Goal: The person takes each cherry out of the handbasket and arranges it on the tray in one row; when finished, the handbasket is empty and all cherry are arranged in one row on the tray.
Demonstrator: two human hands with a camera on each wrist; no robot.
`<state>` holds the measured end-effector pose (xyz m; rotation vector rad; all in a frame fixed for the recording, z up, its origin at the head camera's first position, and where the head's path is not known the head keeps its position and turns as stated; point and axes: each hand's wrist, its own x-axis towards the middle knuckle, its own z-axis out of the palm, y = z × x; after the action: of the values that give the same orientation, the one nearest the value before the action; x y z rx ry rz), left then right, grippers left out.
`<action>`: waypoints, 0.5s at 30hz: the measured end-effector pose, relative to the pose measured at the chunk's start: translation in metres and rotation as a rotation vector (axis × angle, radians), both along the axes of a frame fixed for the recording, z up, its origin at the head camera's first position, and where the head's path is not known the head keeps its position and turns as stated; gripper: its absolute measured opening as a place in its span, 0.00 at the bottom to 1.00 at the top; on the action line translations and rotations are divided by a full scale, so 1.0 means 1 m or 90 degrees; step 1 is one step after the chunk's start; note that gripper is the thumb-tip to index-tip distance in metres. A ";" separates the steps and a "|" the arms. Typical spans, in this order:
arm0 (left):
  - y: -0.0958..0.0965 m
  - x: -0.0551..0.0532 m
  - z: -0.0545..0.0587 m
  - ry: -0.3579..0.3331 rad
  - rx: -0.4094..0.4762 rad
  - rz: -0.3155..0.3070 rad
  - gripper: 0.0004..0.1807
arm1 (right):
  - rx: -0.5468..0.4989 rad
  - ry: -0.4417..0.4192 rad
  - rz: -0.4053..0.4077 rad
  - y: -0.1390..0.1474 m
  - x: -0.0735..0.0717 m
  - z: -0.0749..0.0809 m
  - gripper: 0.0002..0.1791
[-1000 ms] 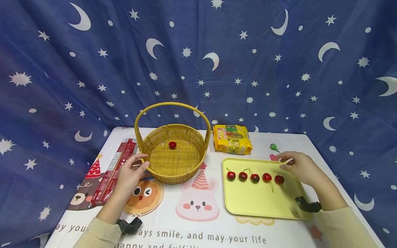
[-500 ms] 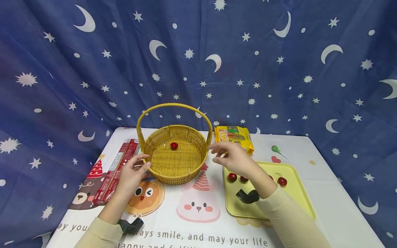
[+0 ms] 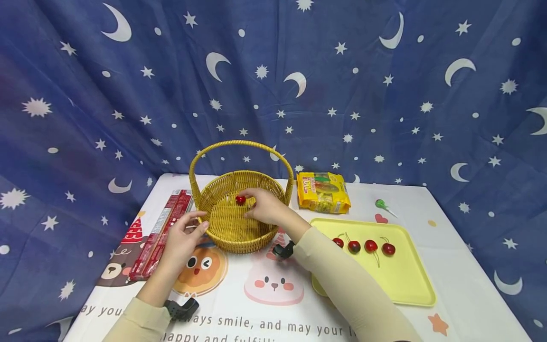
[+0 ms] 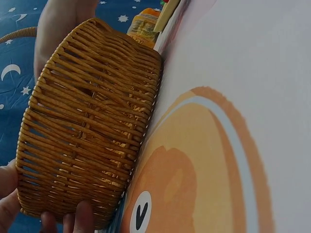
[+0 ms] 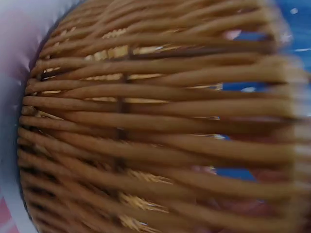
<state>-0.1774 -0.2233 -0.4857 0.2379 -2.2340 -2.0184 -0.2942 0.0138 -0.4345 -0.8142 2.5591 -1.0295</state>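
My left hand [image 3: 181, 240] holds the near left rim of the yellow wicker basket [image 3: 243, 245]. In the left wrist view, its fingertips [image 4: 83, 217] lie against the outer weave. Inside the basket, a single red cherry [image 3: 240, 200] rests on the woven floor. Over the near right rim reaches my right hand [image 3: 267, 207], its fingertips at the cherry and its thumb standing apart, lower down. The right wrist view is filled by the blurred basket wall [image 5: 160, 116], which mostly hides that hand. Several cherries [image 3: 371, 245] lie in a row on the yellow tray [image 3: 401, 280].
A yellow snack packet [image 3: 323, 192] lies at the back, right of the basket. The green lollipop [image 3: 381, 204] is behind the tray. Long red packets [image 3: 164, 237] lie to the left. The basket's tall handle [image 3: 241, 142] arches overhead, and a starry curtain [image 3: 273, 95] hangs behind the table.
My right hand has swept left from the tray's far right corner, across the tray, into the basket. The left hand has kept its place on the rim.
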 end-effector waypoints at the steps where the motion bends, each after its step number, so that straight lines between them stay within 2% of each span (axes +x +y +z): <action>1: 0.000 0.000 0.000 -0.001 -0.001 0.001 0.23 | 0.014 -0.004 -0.004 -0.004 -0.004 -0.004 0.37; 5: -0.001 0.000 -0.001 -0.005 -0.005 0.004 0.22 | 0.061 -0.023 -0.017 -0.016 -0.016 -0.017 0.41; 10: -0.001 -0.001 0.000 -0.008 -0.004 -0.001 0.23 | 0.092 -0.021 0.012 -0.024 -0.026 -0.023 0.44; 12: -0.001 -0.002 0.000 -0.010 -0.005 -0.001 0.23 | 0.109 -0.011 0.025 -0.026 -0.027 -0.024 0.42; 15: -0.002 -0.002 0.000 -0.012 -0.011 0.000 0.23 | 0.140 0.012 0.037 -0.028 -0.026 -0.025 0.33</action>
<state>-0.1798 -0.2250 -0.4854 0.2569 -2.2619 -2.0038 -0.3205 -0.0143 -0.4599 -0.8352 2.5895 -0.7106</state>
